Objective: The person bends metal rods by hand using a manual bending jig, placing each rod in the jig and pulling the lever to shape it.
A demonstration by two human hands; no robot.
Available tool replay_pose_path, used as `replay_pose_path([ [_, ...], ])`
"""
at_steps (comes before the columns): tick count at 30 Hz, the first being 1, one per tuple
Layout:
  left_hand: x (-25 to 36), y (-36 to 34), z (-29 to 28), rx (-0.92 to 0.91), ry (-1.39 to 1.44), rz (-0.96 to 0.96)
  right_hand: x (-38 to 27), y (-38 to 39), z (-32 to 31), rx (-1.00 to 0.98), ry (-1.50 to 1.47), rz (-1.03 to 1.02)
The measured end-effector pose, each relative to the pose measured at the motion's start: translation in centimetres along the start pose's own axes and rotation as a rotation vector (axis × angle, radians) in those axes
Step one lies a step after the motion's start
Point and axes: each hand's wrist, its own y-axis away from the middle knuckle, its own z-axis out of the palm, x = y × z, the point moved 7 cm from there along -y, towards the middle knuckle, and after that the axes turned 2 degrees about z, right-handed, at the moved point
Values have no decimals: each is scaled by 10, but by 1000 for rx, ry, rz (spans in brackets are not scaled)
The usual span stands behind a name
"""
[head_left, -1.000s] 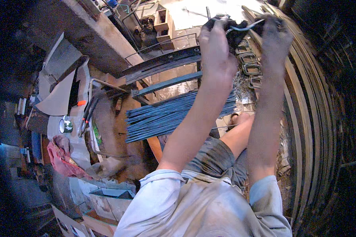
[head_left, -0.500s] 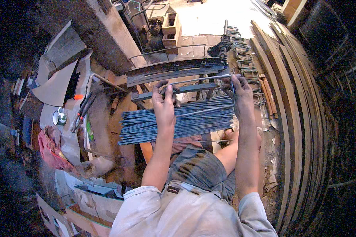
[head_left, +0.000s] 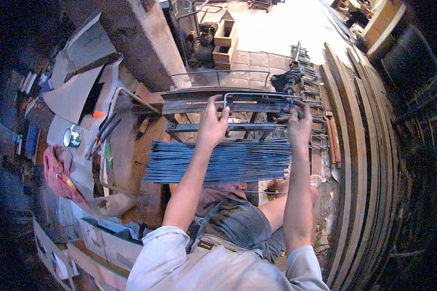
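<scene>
A thin metal rod bent at the corners [head_left: 257, 94] spans the gap between my two hands, its long side running across above the metal bench. My left hand [head_left: 213, 122] pinches its left bent leg between thumb and fingers. Closed about the other end is my right hand [head_left: 299, 120], whose fingertips look dark and partly hide the rod. Below both hands lies a broad bundle of straight, bluish metal rods [head_left: 218, 162], piled crosswise in front of my lap. Behind the bundle stands a metal bench with a flat bar [head_left: 252, 127] and a slotted dark rail [head_left: 194, 106].
Many bent rod frames [head_left: 315, 104] line up to the right of the bench. Long timber planks [head_left: 359, 169] run along the right. On the left are long-handled cutters [head_left: 102, 136], a mug [head_left: 72, 137] and a red cloth [head_left: 58, 174]. Wooden boxes [head_left: 225, 46] stand at the back.
The bent rod has been turned, so its long side now lies level at the far side of my hands. My left hand has moved onto its bent leg. The view has shifted slightly.
</scene>
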Motion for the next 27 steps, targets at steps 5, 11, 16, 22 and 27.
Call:
replay_pose_path([
  [5, -12, -21, 3, -67, -20, -128, -8, -14, 6, -120, 169, 134],
  [11, -18, -21, 9, -210, -49, -161, -13, -36, -1, -336, 166, 98],
  [16, -18, -3, 33, -190, -143, 4, -6, -22, -9, -247, 317, -95],
  [22, -25, -2, 32, -219, -165, 9, -25, 1, -4, -204, 377, -157],
  [27, -33, -2, 31, -321, -50, -2, -28, -4, -1, -207, 560, -211],
])
